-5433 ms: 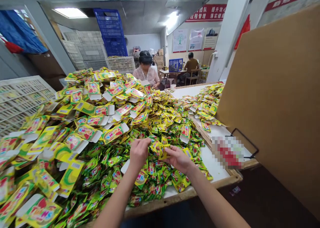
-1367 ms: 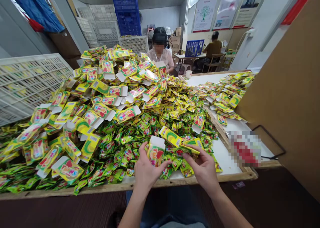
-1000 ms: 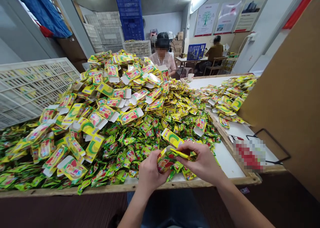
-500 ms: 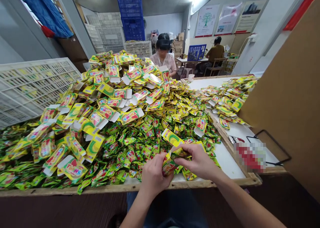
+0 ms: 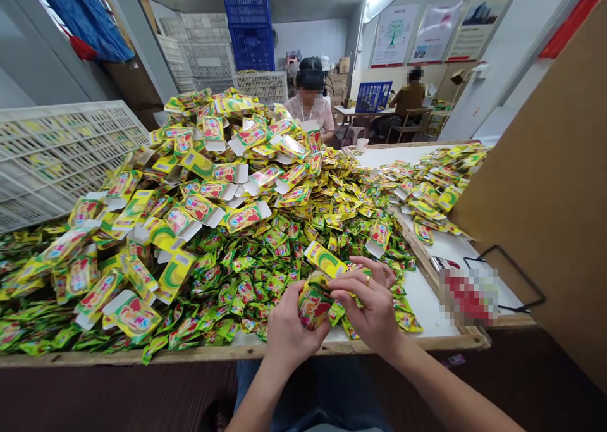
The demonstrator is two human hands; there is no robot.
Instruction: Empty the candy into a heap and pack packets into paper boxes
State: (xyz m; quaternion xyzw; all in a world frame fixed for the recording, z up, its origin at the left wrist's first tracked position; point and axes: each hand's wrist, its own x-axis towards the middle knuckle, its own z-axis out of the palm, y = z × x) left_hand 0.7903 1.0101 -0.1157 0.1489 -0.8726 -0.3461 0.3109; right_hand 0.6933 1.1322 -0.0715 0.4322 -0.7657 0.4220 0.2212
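Note:
My left hand (image 5: 287, 331) grips a small yellow and red printed carton (image 5: 313, 304) just above the table's near edge. My right hand (image 5: 372, 305), with a ring on one finger, presses its fingers down on the carton's top end. Around both hands lies a heap of green and yellow sachets (image 5: 246, 274). An open empty carton (image 5: 325, 259) lies just beyond my right hand. More open cartons (image 5: 203, 166) are piled high at the back left.
The white table has a wooden rim (image 5: 417, 342). A white plastic crate (image 5: 52, 154) stands at the left, a brown cardboard sheet (image 5: 545, 185) at the right. A person (image 5: 310, 100) sits across the table; another sits further back. A smaller sachet pile (image 5: 434, 179) lies at right.
Five seconds ago my hands gathered sachets from the heap. Since then my left hand took up a carton, and my right hand has moved onto its open top end.

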